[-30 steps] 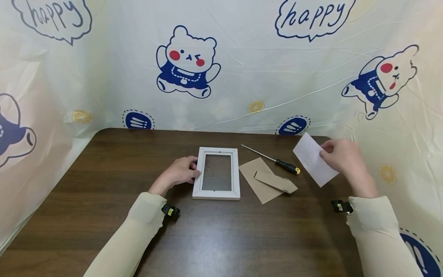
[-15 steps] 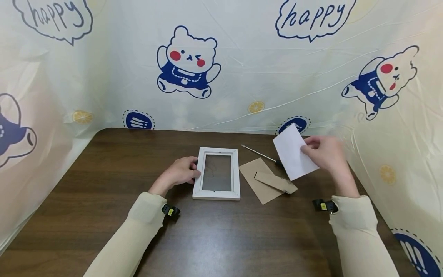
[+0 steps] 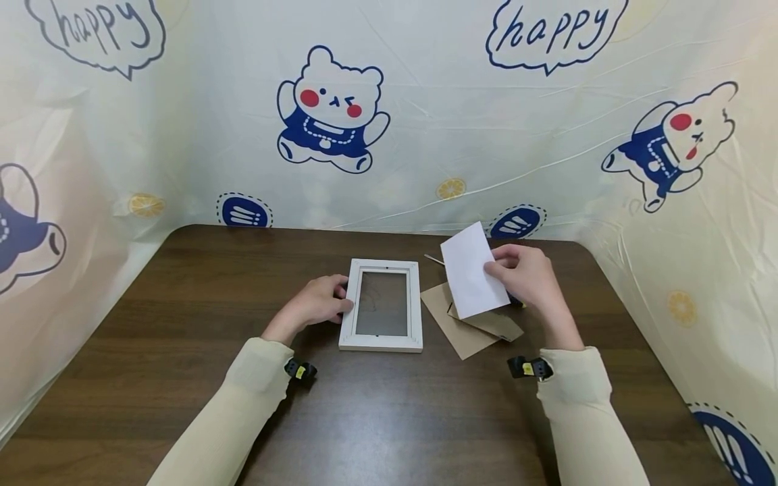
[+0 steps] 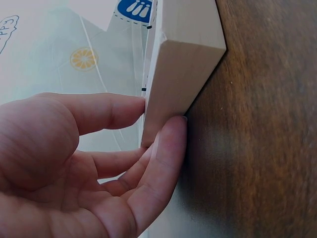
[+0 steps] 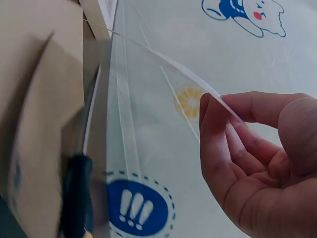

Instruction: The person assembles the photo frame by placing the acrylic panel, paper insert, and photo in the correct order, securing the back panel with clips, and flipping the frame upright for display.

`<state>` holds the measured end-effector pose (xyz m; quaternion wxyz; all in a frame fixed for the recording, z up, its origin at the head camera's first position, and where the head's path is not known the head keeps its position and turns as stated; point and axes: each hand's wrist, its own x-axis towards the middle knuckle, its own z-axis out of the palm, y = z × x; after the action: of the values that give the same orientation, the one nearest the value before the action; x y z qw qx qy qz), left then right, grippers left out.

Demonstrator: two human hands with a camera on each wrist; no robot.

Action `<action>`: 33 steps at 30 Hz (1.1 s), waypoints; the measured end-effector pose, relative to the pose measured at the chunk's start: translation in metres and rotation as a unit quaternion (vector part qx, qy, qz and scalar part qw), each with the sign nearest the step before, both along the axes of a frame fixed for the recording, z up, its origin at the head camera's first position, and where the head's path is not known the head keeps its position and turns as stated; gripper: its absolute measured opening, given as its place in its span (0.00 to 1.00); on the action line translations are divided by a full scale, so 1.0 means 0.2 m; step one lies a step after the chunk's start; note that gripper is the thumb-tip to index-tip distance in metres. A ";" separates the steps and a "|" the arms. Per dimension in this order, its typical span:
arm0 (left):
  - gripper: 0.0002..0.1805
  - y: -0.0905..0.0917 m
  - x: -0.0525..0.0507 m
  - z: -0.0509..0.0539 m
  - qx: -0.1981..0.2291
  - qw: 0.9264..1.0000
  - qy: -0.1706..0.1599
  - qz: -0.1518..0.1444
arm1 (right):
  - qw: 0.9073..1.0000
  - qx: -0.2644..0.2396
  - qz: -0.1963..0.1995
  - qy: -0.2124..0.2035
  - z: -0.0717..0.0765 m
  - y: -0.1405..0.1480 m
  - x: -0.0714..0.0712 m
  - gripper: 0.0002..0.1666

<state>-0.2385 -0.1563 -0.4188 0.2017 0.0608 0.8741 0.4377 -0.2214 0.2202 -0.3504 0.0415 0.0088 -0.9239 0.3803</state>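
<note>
A white frame (image 3: 380, 343) lies on the table with a dark pane showing in its opening. My left hand (image 3: 316, 300) grips its left side; in the left wrist view the thumb and fingers of that hand (image 4: 114, 163) are on the frame's edge (image 4: 183, 74). My right hand (image 3: 527, 277) pinches a white sheet of paper (image 3: 474, 273) by its right edge, held above the brown boards. Seen nearly edge-on in the right wrist view, the paper (image 5: 183, 69) sits between thumb and fingers of the right hand (image 5: 267, 153).
Right of the frame lies a brown backing board (image 3: 456, 331) with a stand flap (image 3: 495, 322) on it, partly under the paper. A screwdriver (image 5: 78, 193) lies behind them, mostly hidden in the head view. Patterned cloth (image 3: 425, 135) hangs around the table (image 3: 365, 418).
My right hand has moved left with the paper, from the table's right side to above the boards and screwdriver. My left hand and the frame have stayed in place.
</note>
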 end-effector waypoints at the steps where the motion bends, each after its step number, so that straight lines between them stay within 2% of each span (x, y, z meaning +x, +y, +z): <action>1: 0.35 0.00 0.00 0.00 -0.001 1.000 0.000 0.000 | 1.000 -0.008 0.001 -0.002 -0.01 -0.02 0.00 0.16; 10: 0.35 0.00 0.00 0.00 -0.004 1.000 -0.001 0.002 | 0.998 -0.059 0.008 -0.027 -0.08 -0.14 -0.01 0.16; 33: 0.35 0.00 0.00 0.00 0.003 1.000 0.004 0.003 | 0.991 -0.118 0.042 -0.051 -0.22 -0.36 -0.05 0.15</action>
<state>-0.2387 -0.1559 -0.4193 0.1968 0.0609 0.8738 0.4406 -0.2321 0.1475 -0.3944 -0.0207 0.0230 -0.8722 0.4881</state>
